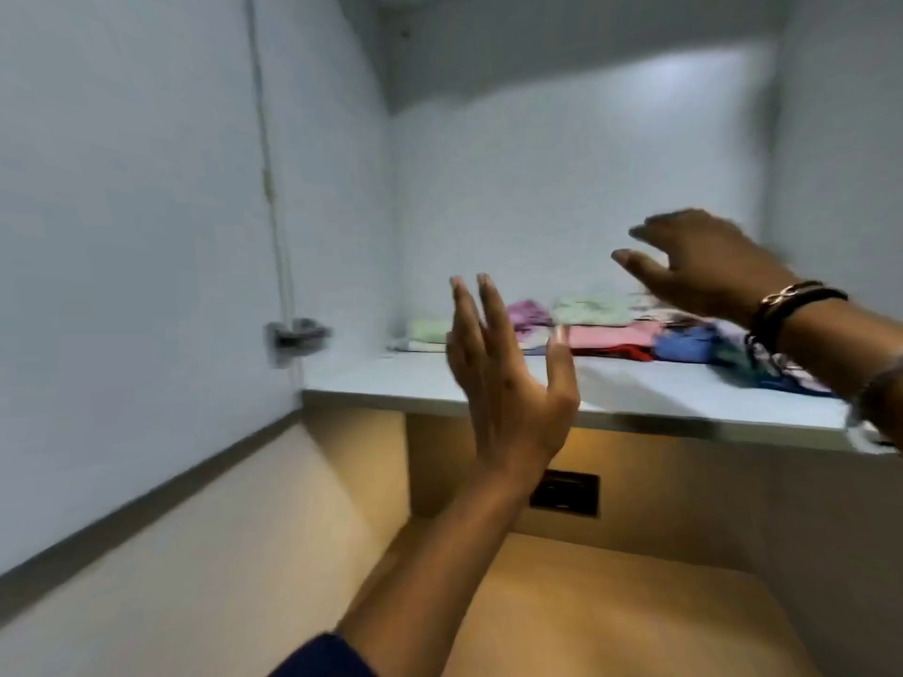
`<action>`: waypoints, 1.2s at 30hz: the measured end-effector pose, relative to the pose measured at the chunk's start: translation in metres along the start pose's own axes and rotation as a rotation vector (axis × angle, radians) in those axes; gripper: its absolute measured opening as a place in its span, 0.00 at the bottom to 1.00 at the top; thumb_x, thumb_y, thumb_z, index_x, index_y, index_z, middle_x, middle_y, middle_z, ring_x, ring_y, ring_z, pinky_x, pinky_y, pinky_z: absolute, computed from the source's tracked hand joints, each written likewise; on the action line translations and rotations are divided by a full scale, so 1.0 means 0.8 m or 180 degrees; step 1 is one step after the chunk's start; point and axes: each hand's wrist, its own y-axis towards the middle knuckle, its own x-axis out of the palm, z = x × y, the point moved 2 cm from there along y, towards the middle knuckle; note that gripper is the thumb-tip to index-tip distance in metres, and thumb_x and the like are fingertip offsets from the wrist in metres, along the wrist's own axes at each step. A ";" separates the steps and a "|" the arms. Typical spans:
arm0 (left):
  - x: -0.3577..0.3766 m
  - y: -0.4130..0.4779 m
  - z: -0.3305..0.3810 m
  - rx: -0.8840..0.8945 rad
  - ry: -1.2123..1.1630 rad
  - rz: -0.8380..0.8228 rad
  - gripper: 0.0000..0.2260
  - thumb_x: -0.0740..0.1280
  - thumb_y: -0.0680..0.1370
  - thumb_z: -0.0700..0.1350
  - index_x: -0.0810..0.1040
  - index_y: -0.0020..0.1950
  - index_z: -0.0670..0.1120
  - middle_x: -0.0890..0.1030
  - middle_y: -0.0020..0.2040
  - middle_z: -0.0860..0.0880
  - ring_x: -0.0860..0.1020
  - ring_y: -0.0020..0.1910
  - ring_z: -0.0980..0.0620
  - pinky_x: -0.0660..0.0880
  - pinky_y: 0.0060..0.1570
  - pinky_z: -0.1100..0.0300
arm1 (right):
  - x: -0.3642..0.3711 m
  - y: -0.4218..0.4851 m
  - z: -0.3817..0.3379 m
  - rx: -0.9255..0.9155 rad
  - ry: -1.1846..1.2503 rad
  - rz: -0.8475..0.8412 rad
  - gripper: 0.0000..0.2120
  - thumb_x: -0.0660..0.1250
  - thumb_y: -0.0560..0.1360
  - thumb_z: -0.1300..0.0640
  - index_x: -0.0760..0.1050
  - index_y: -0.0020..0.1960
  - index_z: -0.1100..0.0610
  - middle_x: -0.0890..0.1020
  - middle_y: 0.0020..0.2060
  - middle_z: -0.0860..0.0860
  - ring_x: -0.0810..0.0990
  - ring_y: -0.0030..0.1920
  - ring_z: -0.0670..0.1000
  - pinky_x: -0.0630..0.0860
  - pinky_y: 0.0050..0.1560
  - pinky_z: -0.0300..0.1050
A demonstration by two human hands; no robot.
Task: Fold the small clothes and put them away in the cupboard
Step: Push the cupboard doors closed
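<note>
Small clothes (635,334): folded, laid in a low row across the far part of the shelf (391,383) inside the cupboard (537,163). From left to right in the row: pale green piece (425,331), purple piece (525,312), light patterned piece (586,307) on top of a pink piece (601,337), red piece (630,353) beneath the pink, blue piece (684,344), then dark patterned pieces (767,371) at the right end, partly hidden by the right forearm. Exact count of pieces: cannot tell, owing to blur.

Hands: both empty, well apart. Left hand (508,383): raised upright before the near edge of the shelf, fingers straight, thumb out to the right, holding nothing. Right hand (698,266): held above the right part of the row, fingers loosely spread and pointing left, gripping nothing; outline blurred, contact with the cloth not discernible. Bracelets (791,305) on the right wrist. Dark blue sleeve (322,657) on the left arm, at the lower edge of the view.

Cupboard door (137,237): open, standing at the left, with a metal hinge (293,337) close to the shelf's left end. Below the shelf: tan back panel bearing a dark socket plate (564,491); nearer, a wooden desk (611,618).
</note>
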 end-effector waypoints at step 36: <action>-0.244 -0.064 -0.049 0.0110 0.0416 -0.0259 0.46 0.63 0.75 0.64 0.39 0.80 0.46 0.39 0.81 0.47 0.43 0.80 0.49 0.44 0.76 0.45 | -0.211 -0.045 -0.367 -0.1039 -0.1721 0.1007 0.41 0.44 0.74 0.31 0.62 0.75 0.59 0.52 0.79 0.58 0.45 0.79 0.59 0.39 0.76 0.65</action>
